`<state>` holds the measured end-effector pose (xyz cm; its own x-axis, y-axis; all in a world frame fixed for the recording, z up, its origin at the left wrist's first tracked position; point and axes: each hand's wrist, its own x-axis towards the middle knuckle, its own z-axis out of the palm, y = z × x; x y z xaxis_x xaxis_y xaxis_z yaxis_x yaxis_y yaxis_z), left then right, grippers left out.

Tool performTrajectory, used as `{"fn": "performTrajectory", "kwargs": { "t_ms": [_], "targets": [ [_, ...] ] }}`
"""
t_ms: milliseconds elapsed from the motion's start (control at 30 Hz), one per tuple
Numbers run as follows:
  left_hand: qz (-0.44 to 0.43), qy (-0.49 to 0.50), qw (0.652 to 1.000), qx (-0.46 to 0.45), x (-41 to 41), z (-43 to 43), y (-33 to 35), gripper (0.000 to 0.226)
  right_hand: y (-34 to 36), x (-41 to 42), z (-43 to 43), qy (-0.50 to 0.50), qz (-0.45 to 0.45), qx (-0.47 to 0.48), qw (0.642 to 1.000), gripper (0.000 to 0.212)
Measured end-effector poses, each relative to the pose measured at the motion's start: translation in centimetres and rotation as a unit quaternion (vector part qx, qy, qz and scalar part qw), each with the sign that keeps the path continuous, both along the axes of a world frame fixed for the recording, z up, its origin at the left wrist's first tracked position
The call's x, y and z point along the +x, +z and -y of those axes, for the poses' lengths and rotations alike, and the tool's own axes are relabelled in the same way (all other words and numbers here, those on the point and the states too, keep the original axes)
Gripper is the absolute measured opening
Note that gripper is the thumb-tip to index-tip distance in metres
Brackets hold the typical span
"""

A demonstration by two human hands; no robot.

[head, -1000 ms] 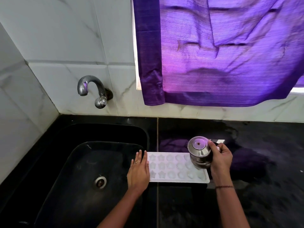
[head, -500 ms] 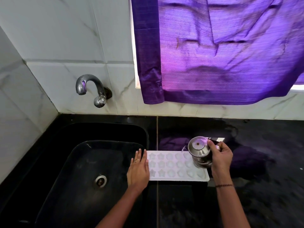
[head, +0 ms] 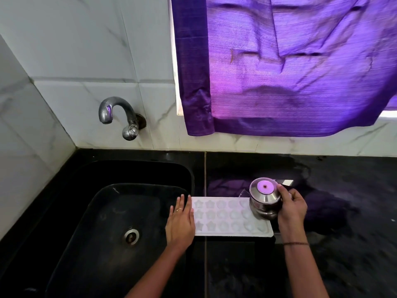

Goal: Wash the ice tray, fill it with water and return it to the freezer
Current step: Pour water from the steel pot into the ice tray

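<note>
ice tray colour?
White ice tray, star and round moulds; head view.

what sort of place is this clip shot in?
Probably a home kitchen: black sink below a wall tap, dark stone counter, and an ice tray with a steel pot held over it.

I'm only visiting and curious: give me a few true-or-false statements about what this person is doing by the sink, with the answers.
1. The left hand lies flat on the left end of the ice tray. True.
2. The tap is pouring water into the sink. False: no stream shows at the tap.
3. The right hand holds a steel pot tipped over the tray's right end. True.
4. The ice tray sits down inside the sink. False: it lies on the black counter, just right of the sink.
</note>
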<state>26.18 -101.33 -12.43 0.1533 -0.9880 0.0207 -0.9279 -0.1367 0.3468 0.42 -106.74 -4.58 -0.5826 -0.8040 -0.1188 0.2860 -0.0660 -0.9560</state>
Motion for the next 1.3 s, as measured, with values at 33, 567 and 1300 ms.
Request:
{"fn": "performTrajectory", "kwargs": {
  "t_ms": [33,567,1300],
  "targets": [
    [0.002,0.001,1.000,0.001,0.0,0.0,0.0,0.080,0.0,-0.1,0.1,-0.006,0.020,-0.001,1.000,0.044],
    [0.003,0.001,1.000,-0.001,0.0,0.0,0.0,0.082,0.2,-2.2,-0.3,-0.019,-0.024,-0.009,0.999,0.047],
    [-0.005,0.002,1.000,-0.005,0.1,0.2,-0.6,0.078,-0.5,-2.4,-0.2,-0.004,-0.116,0.002,0.993,0.045]
  ]
}}
